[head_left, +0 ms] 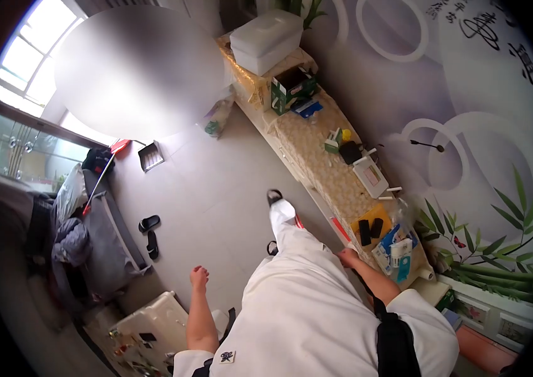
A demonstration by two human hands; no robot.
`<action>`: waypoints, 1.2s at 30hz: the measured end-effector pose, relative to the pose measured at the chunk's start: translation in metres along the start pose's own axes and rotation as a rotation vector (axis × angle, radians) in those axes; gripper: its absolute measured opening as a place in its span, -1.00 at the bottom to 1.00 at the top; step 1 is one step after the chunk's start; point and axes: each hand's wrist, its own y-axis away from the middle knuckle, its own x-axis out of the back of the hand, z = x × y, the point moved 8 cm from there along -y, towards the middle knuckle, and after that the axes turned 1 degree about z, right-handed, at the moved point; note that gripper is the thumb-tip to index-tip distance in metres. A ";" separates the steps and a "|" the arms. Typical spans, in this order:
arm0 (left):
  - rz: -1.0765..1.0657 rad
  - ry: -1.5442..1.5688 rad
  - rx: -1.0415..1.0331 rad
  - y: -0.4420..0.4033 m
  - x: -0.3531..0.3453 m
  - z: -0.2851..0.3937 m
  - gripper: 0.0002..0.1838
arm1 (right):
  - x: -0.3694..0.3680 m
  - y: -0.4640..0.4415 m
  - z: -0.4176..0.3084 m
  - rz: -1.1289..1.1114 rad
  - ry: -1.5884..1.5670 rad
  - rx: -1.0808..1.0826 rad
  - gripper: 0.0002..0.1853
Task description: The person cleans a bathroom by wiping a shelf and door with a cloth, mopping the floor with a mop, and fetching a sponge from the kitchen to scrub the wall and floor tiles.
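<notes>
My left hand (pixel 199 277) hangs over the floor at lower centre left, its fingers curled in with nothing visible in them. On the other side of my body, my right hand (pixel 348 257) is closed beside the front of the long cabinet. A thin black strap (pixel 367 289) runs taut from its fingers to the broad black shoulder strap (pixel 394 336) on my white shirt (pixel 316 301). The cabinet's patterned top (pixel 313 154) bears a white router (pixel 371 176), a yellow tray (pixel 384 217) with black items, and blue-and-white packets (pixel 387 248).
Black slippers (pixel 152 245) and a dustpan (pixel 150 156) lie on the floor (pixel 210 182). A grey sofa (pixel 106 239) stands left, a cluttered table (pixel 159 323) lower left. A white box (pixel 266 41) sits at the cabinet's far end. A large blurred oval covers the upper left.
</notes>
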 end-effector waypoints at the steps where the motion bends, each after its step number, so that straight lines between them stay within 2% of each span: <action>1: 0.017 -0.017 0.003 -0.012 -0.003 0.021 -0.74 | 0.003 0.008 -0.042 -0.050 -0.085 -0.028 -0.62; 3: 0.015 -0.052 0.040 -0.031 -0.013 0.045 -0.74 | -0.009 -0.021 -0.085 -0.194 -0.264 -0.130 -0.54; 5: 0.022 -0.083 0.101 -0.040 -0.023 0.062 -0.74 | -0.042 -0.075 -0.115 -0.380 -0.456 -0.287 -0.36; 8: -0.006 -0.153 0.191 -0.032 -0.040 0.087 -0.72 | -0.025 -0.057 -0.237 -0.775 -0.729 -0.120 -0.27; 10: -0.036 -0.136 0.199 -0.042 -0.053 0.116 -0.70 | 0.006 -0.055 -0.303 -0.834 -0.762 -0.080 -0.30; 16: -0.023 -0.003 0.218 -0.091 -0.071 0.190 -0.65 | 0.074 -0.081 -0.405 -0.625 -0.539 -0.128 -0.37; 23: -0.088 -0.084 0.170 -0.157 -0.094 0.298 -0.63 | 0.093 -0.111 -0.491 -0.421 -0.362 -0.135 -0.44; 26: -0.160 -0.089 0.115 -0.212 -0.099 0.340 -0.61 | 0.089 -0.107 -0.530 -0.472 -0.502 -0.242 -0.46; 28: -0.193 -0.267 0.035 -0.236 -0.099 0.390 -0.64 | 0.091 -0.086 -0.571 -0.551 -0.678 -0.341 -0.45; 30: -0.237 -0.434 -0.062 -0.292 -0.092 0.410 -0.68 | 0.101 -0.058 -0.620 -0.503 -0.783 -0.329 -0.45; 31: -0.248 -0.449 -0.062 -0.296 -0.090 0.441 -0.77 | 0.097 -0.056 -0.633 -0.481 -0.788 -0.312 -0.45; 34: -0.226 -0.244 0.098 -0.356 -0.071 0.506 -0.83 | 0.087 -0.064 -0.670 -0.404 -0.780 -0.253 -0.45; 36: -0.245 -0.373 -0.002 -0.414 -0.052 0.557 -0.84 | 0.075 -0.074 -0.682 -0.358 -0.753 -0.236 -0.45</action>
